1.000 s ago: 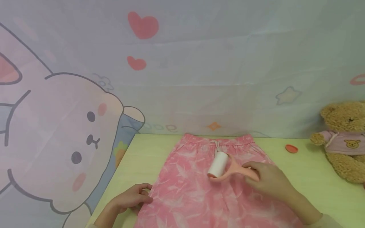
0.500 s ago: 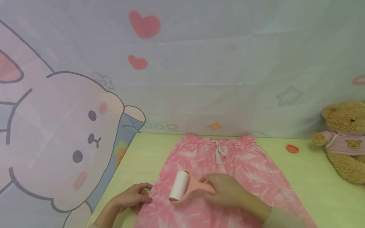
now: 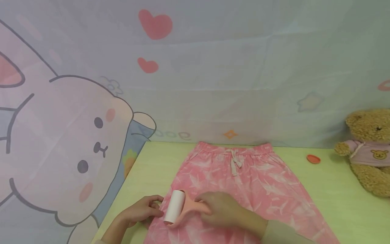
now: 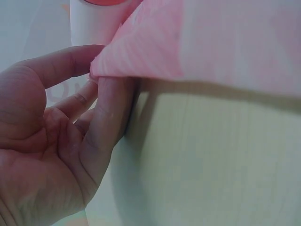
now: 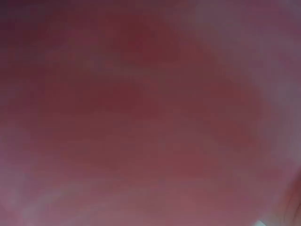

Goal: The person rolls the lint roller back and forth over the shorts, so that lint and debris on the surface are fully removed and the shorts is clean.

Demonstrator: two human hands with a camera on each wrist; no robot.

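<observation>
Pink patterned pants point(image 3: 259, 186) with a pale drawstring lie spread on the table, waistband at the far side. My right hand point(image 3: 220, 210) grips the peach handle of a lint roller point(image 3: 174, 206), whose white roll rests on the pants near their left edge. At that edge, my left hand point(image 3: 141, 211) pinches the fabric between thumb and finger; the left wrist view shows the raised pink cloth point(image 4: 141, 52) there, with the white roll point(image 4: 91, 23) just beyond the fingers. Blurred pink cloth point(image 5: 150, 117) fills the right wrist view.
A small orange-red oval lid-like piece point(image 3: 313, 159) lies on the pale yellow table point(image 3: 341, 183) right of the pants. A teddy bear point(image 3: 370, 152) in a pink shirt sits at the right edge. Behind hangs a backdrop cloth point(image 3: 228, 67) printed with a rabbit and hearts.
My right hand has moved the lint roller from the upper middle of the pants leftward and nearer, to the left edge, uncovering the drawstring bow. My left hand stays in place.
</observation>
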